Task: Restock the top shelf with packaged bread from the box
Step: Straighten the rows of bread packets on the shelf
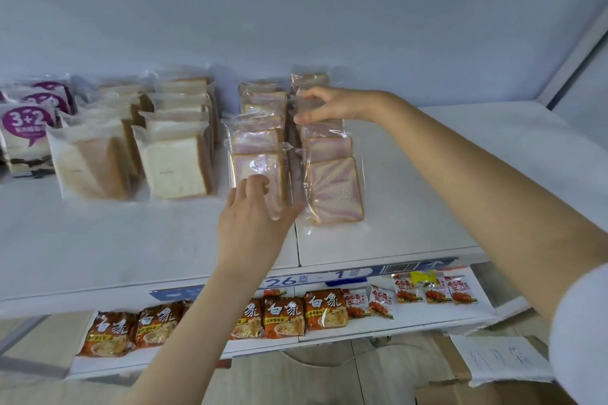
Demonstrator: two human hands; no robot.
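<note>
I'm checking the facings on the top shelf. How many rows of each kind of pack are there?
White bread: 2 rows
Pink-swirl bread: 2 rows
Purple-label packs: 1 row
Total: 5 rows

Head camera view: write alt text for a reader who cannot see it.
On a white top shelf, the left hand holds the front pack of purple-swirl bread while the right hand pinches a pack farther back in the neighbouring row. White bread packs stand left; instant noodles lie below.
</note>
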